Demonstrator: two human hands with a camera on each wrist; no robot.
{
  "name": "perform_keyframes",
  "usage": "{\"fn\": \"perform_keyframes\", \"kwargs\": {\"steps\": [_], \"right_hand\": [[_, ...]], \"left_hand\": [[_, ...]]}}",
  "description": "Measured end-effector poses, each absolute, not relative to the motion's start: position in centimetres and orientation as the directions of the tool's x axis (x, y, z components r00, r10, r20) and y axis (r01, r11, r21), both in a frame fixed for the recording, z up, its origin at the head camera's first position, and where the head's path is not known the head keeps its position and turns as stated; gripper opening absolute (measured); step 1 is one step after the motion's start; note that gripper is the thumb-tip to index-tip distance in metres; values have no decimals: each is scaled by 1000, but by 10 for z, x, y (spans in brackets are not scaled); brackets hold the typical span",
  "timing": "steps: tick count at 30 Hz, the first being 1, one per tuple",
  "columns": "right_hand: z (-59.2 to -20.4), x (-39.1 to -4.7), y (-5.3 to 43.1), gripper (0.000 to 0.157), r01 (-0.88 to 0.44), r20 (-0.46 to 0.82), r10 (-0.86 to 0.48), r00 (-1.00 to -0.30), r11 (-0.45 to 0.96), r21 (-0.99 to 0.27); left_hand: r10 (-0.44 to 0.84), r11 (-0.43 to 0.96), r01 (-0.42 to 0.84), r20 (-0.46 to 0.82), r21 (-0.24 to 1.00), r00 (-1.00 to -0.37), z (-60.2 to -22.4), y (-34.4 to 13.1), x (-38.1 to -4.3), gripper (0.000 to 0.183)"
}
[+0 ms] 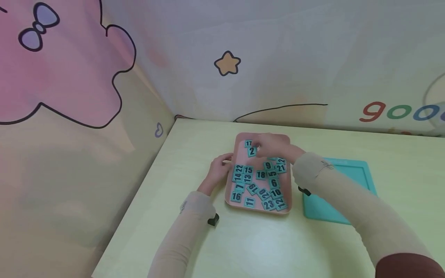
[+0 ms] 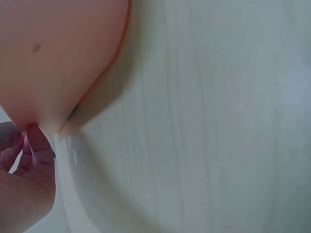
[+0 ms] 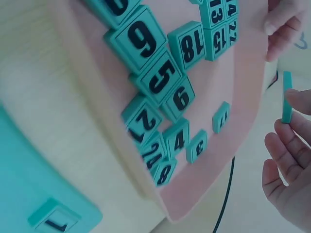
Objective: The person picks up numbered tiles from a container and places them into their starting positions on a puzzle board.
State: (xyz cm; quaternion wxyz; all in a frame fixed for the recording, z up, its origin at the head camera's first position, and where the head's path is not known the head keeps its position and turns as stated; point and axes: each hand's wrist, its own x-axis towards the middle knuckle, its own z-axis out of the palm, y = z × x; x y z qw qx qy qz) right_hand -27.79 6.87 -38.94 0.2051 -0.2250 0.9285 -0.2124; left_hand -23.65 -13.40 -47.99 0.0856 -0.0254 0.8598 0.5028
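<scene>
A pink tray [image 1: 255, 211] lies on the table and holds several teal number tiles, such as 15 [image 1: 248, 170] and 18 [image 1: 261, 175]. Over its far part, my right hand [image 1: 274, 146] pinches the tile marked 2 [image 1: 252, 151] between thumb and finger. Seen edge-on in the right wrist view, that tile [image 3: 287, 99] stands clear of the tray floor, its number hidden. At the left rim, my left hand [image 1: 219, 168] grips the tray's edge. The left wrist view shows its thumb and finger [image 2: 41, 150] on the pink side [image 2: 63, 58].
To the right of the tray lies a teal board [image 1: 326, 208], partly under my right sleeve. A tile marked 1 [image 3: 53, 218] sits at its corner in the right wrist view. The pale table [image 1: 250, 247] meets a printed wall [image 1: 278, 69] behind.
</scene>
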Motion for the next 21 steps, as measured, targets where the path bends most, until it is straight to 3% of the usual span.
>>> {"fn": "perform_keyframes", "kwargs": {"steps": [9, 21], "right_hand": [[-388, -265, 112, 34, -399, -120, -543, -831, 732, -552], [-378, -241, 172, 35, -384, -61, -492, -869, 746, -544]], "left_hand": [[14, 443, -187, -215, 877, -976, -481, -133, -237, 42], [-9, 423, -226, -246, 877, -969, -477, -130, -236, 41]]}}
